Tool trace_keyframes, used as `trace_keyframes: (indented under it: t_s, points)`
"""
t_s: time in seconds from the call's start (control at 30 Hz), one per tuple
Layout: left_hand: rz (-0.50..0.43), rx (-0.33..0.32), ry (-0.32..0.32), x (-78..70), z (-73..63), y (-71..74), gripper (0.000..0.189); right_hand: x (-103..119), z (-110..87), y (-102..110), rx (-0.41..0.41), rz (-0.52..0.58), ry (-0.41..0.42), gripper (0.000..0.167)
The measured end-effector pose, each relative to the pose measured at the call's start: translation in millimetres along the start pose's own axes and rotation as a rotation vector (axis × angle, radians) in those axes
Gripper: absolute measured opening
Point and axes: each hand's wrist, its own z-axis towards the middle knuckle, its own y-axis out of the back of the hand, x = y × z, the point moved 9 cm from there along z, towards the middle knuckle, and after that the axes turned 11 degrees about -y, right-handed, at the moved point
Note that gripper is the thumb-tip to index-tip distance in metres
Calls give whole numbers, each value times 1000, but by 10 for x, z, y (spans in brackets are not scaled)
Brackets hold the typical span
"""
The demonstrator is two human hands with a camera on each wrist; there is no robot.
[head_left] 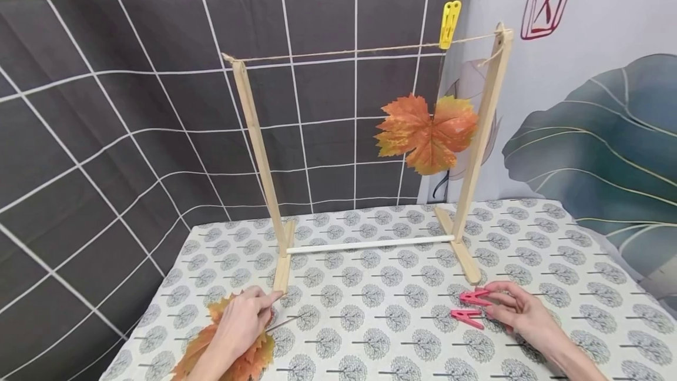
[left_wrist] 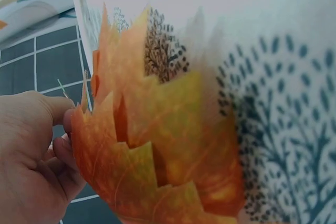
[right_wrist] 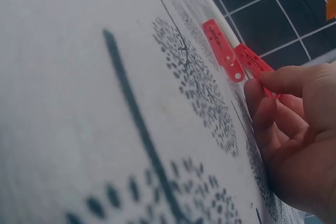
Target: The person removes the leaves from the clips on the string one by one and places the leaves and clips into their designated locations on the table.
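On the patterned cloth at the front left lie several orange-yellow artificial maple leaves (head_left: 254,357), overlapping. My left hand (head_left: 244,319) is over them, and in the left wrist view its thumb and fingers pinch the edge of a maple leaf (left_wrist: 131,166). Part of the pile is hidden under the hand. At the right, my right hand (head_left: 520,313) pinches the end of a pink clothespin (head_left: 475,297). A second pink clothespin (head_left: 468,319) lies just in front of it, close to the thumb; both also show in the right wrist view.
A wooden stand (head_left: 259,151) with a white crossbar (head_left: 370,244) rises behind the hands. Twine (head_left: 328,53) runs between its post tops. From the twine's right part, a yellow clothespin (head_left: 449,25) holds a hanging maple leaf (head_left: 431,134). A dark grid curtain (head_left: 158,99) is behind.
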Motion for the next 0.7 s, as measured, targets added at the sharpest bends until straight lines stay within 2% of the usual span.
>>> trace_keyframes:
  t_s: [0.13, 0.33, 0.7]
  points:
    - [6, 30, 23, 7, -20, -39, 41, -22, -8, -16, 2, -31, -39, 49]
    - [5, 80, 72, 40, -55, -111, 39, -6, 1, -24, -10, -59, -5, 51]
    - [-45, 75, 63, 34, -98, -153, 41, 17, -3, -36, -29, -75, 43, 50]
